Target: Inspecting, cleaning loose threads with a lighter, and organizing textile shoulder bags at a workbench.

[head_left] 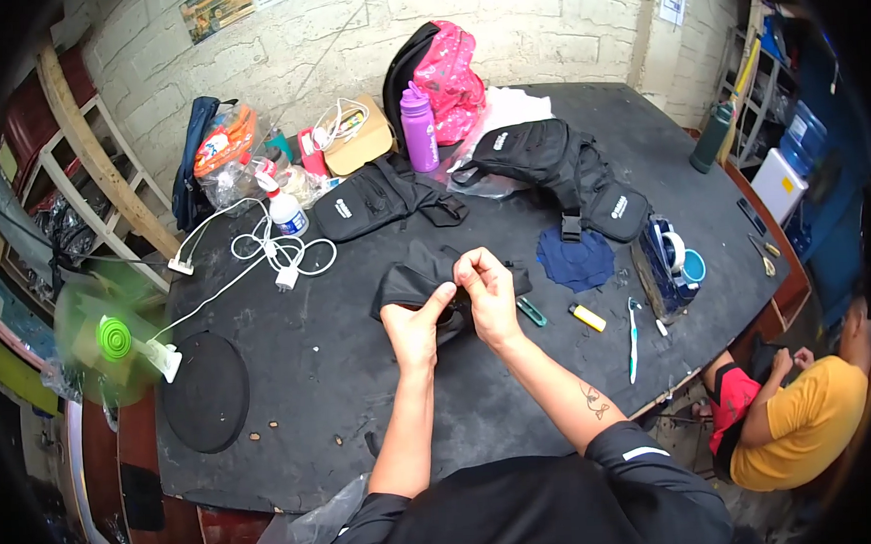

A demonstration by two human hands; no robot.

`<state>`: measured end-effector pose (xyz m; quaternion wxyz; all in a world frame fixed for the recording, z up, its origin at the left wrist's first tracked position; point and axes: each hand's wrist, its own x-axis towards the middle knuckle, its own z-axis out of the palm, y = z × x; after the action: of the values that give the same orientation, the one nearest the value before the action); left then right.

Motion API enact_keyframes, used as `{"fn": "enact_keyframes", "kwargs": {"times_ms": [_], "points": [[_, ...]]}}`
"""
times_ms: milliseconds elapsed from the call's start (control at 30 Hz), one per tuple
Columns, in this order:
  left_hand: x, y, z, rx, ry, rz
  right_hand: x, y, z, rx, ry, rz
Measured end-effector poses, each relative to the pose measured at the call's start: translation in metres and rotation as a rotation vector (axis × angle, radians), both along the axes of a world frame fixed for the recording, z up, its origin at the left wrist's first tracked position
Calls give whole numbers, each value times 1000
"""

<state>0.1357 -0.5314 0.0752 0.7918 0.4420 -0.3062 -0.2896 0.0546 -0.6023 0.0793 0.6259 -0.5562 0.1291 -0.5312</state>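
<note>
From my remote seat I take the black pouch [426,284] at the middle of the dark table [343,373] as my landmark. Far to its left a green fan [116,338] stands at the table edge, with a round black disc [205,391] lying lower left of the pouch. Left of and just above the pouch a white charger cable [281,251] coils beside a small spray bottle [285,212]. My left hand [416,326] pinches the pouch's lower edge, fingers closed on the fabric. My right hand [485,291] grips the pouch just beside it, fingers curled shut over the top edge. Right of the pouch lie a yellow lighter [587,317], a blue cloth [576,258] and a toothbrush [633,339]. Behind the pouch stands a purple bottle [418,129].
</note>
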Motion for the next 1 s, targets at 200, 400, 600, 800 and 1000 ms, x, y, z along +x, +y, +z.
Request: {"fn": "enact_keyframes", "kwargs": {"times_ms": [200, 400, 600, 800, 1000], "points": [[31, 5, -4, 13, 127, 170, -54, -26, -31, -320, 237, -485], [50, 20, 4, 13, 345, -38, -116, -55, -128, -682, 1062, -535], [44, 24, 14, 14, 371, -155, -133, -79, -100, -260, 1049, -879], [29, 10, 10, 94, 344, -177, -102, -36, 16, -546, 568, -549], [20, 5, 12, 72, 347, -213, -61, -7, 47, -818, 600, -480]]}}
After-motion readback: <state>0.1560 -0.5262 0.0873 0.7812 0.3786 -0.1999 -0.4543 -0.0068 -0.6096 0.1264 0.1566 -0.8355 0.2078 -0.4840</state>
